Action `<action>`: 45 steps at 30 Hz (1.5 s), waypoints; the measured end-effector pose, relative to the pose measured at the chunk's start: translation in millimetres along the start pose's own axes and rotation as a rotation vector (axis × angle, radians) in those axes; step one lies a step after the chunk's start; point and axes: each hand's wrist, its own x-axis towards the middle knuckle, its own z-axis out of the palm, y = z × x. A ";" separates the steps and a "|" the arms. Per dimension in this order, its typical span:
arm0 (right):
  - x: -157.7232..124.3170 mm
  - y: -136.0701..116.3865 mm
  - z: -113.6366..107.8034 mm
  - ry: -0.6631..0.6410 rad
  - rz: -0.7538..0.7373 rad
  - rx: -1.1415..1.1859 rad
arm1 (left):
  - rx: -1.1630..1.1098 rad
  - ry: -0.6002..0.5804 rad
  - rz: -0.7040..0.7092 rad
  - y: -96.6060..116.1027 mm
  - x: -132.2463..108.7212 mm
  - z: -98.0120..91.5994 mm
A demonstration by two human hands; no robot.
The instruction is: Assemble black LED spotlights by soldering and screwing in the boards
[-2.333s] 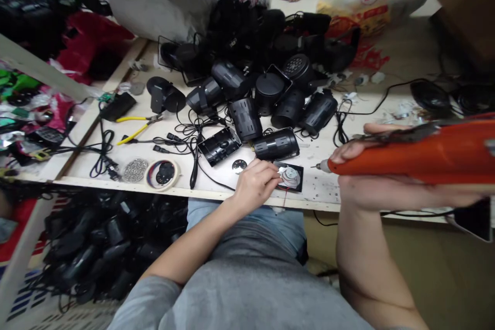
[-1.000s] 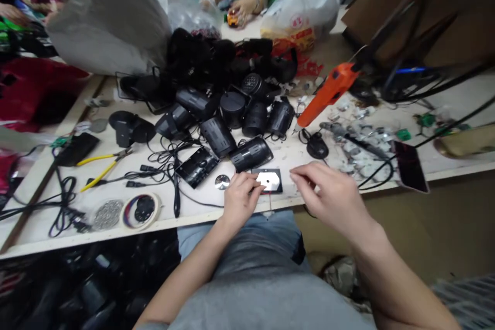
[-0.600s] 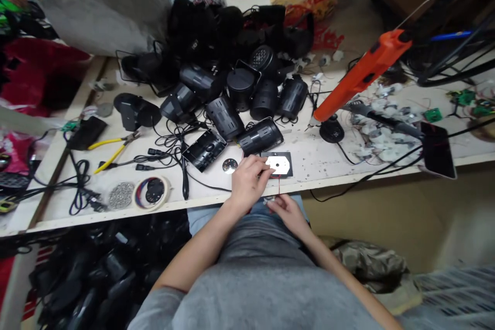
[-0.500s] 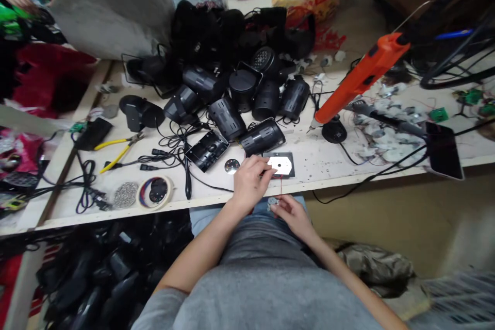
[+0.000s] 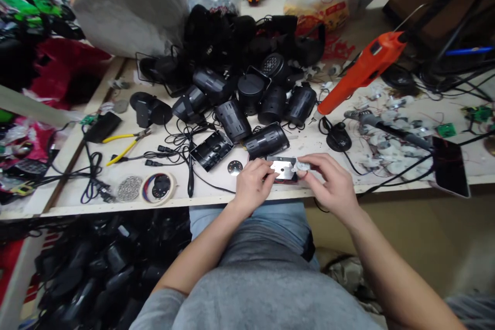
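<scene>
A shiny metal plate with a dark hole in its middle lies on a black base at the bench's front edge. My left hand is closed at the plate's left end, fingertips pinched on its edge. Between the thumb and fingers of my right hand is a small pale motor, held at the plate's right end. Just behind the plate rests a black lamp housing. A small dark disc with holes lies to the left of my left hand.
An orange electric screwdriver hangs tip-down at the right. Yellow-handled pliers, a tape roll and a pile of screws lie left. Several black housings are heaped behind. Many small motors lie right, near a phone.
My right hand has risen from below the bench edge, bringing the small motor up to the plate's right end. My left hand stays at the plate. The view has shifted slightly.
</scene>
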 end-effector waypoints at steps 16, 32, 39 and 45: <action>2.7 12.2 28.2 0.068 -0.192 -0.059 | -0.080 0.033 -0.015 1.4 -3.6 -0.7; -1.1 17.3 44.3 0.136 -0.292 -0.153 | 0.213 -0.290 0.124 24.2 -17.2 -28.6; -6.0 9.6 57.8 0.171 -0.301 -0.146 | 0.138 -0.532 0.262 28.8 -11.3 -34.5; 1.5 8.6 46.7 0.107 -0.261 -0.113 | -0.040 -0.219 0.074 25.1 -11.3 -34.5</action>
